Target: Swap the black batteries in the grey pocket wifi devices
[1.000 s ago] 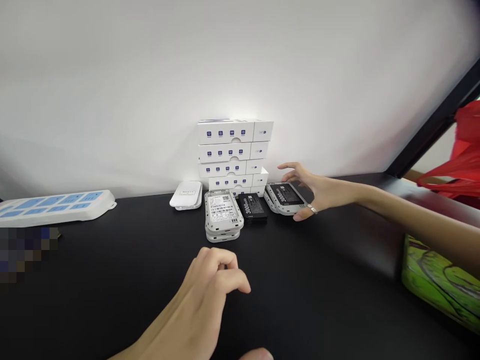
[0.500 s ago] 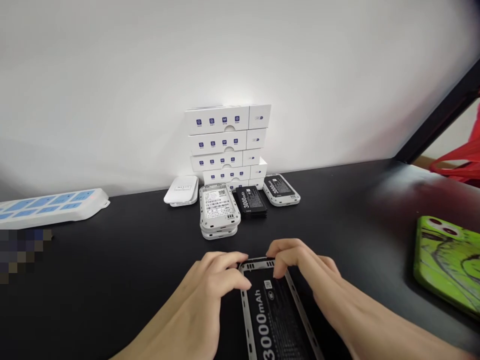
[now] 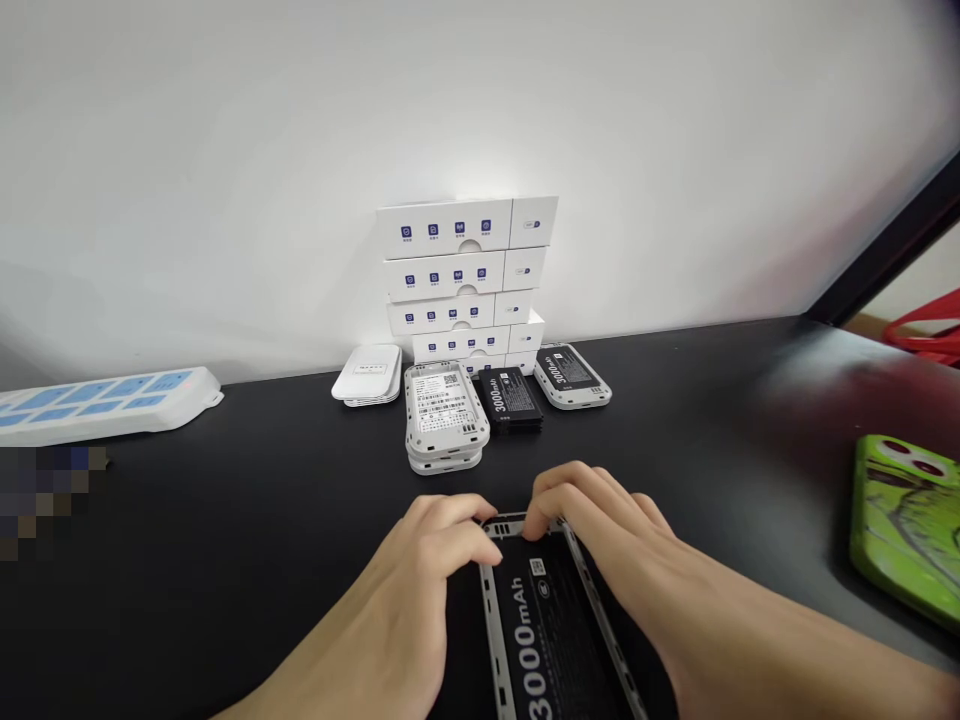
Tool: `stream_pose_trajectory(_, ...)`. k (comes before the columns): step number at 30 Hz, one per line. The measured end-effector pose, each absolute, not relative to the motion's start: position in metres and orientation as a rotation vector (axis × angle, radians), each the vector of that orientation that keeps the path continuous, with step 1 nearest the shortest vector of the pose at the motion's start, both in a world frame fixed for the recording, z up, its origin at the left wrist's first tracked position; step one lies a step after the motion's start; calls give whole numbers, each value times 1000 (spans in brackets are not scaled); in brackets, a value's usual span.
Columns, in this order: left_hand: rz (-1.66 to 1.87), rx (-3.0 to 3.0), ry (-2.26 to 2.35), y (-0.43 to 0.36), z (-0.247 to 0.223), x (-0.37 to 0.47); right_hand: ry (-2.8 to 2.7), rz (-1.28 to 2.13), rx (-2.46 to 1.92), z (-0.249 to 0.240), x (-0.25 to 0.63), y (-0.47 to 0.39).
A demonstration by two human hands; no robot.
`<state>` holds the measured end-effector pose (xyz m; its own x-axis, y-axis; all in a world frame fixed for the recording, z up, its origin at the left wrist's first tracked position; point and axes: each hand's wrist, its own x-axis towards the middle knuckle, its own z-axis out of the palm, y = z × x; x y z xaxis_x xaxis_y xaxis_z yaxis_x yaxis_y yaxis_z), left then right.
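We read 3000mAh on the near battery (image 3: 555, 640) in front of the box stack (image 3: 446, 265), on the battery pile (image 3: 514, 398) at its foot, on the far battery (image 3: 568, 367) right of it, blue icons (image 3: 460, 228) across it

Black flat battery (image 3: 553, 635) seated in grey plastic shell (image 3: 493, 625) | white cardboard boxes (image 3: 442, 270) stacked behind | green rectangular phone (image 3: 911, 530) placed right
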<state>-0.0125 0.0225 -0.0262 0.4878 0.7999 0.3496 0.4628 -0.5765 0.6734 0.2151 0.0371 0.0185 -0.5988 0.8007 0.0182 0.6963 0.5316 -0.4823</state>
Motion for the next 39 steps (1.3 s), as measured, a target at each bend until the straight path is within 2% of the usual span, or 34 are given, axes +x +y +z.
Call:
stream_pose_trajectory(5,866,2169,1078,21,-29,-14,-2480,505,-1347,5,200,45)
stream_pose_trajectory(10,865,2089,1044,24,-35,-16,-2484,576,-1269,24,206,35)
stream_pose_trajectory(14,956,2077,1028,26,-37,-16,-2372,976,-1060,15,225,35)
stream_pose_trajectory(17,980,2090,1023,25,-35,-14,-2204,1311,-1074,-8,237,37)
stream_pose_trajectory(20,951,2083,1037,24,-32,-13,-1990,1485,-1127,-12,238,28)
stream_pose_trajectory(27,994,2082,1048,24,-36,-13,-1488,1537,-1099,41,229,22)
stream_pose_trajectory(32,862,2101,1079,24,-29,-14,-1735,1374,-1250,49,239,85)
stream_pose_trajectory(39,895,2125,1095,23,-27,-12,-1930,1309,-1316,40,234,137)
